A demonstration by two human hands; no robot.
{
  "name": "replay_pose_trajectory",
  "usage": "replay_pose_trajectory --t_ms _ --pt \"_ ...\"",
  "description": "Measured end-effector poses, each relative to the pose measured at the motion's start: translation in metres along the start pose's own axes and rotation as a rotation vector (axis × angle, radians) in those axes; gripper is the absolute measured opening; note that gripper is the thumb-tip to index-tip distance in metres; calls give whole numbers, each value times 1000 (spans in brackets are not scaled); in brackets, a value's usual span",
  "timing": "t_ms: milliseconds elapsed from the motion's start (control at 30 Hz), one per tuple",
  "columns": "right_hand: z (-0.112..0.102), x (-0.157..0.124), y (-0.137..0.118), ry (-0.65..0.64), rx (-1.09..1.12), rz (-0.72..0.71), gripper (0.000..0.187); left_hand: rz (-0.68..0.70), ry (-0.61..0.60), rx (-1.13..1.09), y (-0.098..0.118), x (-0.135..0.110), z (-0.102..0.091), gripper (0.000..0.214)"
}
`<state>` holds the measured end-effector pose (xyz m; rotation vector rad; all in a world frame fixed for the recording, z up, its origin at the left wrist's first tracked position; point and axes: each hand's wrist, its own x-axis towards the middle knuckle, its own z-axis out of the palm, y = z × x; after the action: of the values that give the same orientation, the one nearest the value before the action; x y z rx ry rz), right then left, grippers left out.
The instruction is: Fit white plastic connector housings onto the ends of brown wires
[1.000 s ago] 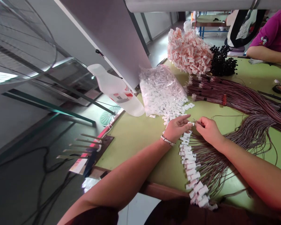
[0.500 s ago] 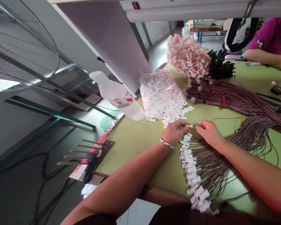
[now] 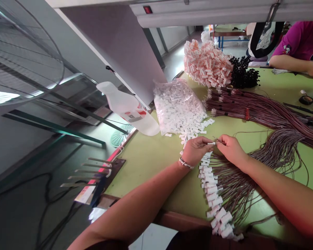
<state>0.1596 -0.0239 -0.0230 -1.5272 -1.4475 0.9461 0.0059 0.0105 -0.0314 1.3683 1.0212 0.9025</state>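
Note:
My left hand (image 3: 196, 150) pinches a small white connector housing (image 3: 211, 143) between thumb and fingertips. Close to its right end, my right hand (image 3: 230, 147) is closed on thin brown wires (image 3: 219, 140), whose tips point toward the housing. Whether a tip sits inside the housing is too small to tell. Below the hands runs a row of white connector housings (image 3: 212, 190) with brown wires (image 3: 237, 180) leading off to the right. Loose white housings (image 3: 190, 133) spill from a clear plastic bag (image 3: 176, 100) beyond my left hand.
A white plastic bottle (image 3: 130, 109) leans left of the bag. Behind stand piles of pink-white connectors (image 3: 207, 64) and black parts (image 3: 243, 73). Brown wire bundles (image 3: 263, 107) lie at right, near black tape (image 3: 306, 100). A metal-pronged rack (image 3: 104, 177) edges the table; a person's arm (image 3: 289, 64) rests opposite.
The whole view has shifted slightly. My left hand has turned a little, and the housing and wire tips are closer together.

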Motion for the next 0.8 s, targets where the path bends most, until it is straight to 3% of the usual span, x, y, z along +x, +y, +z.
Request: replay_pose_trajectory --t_ms 400,800 --pt "-3 2 3 -76 75 19 23 -28 -19 -35 -1 1 -4 18" --pt "-2 1 3 -56 -62 -74 18 -28 -27 63 7 -1 -4 10"
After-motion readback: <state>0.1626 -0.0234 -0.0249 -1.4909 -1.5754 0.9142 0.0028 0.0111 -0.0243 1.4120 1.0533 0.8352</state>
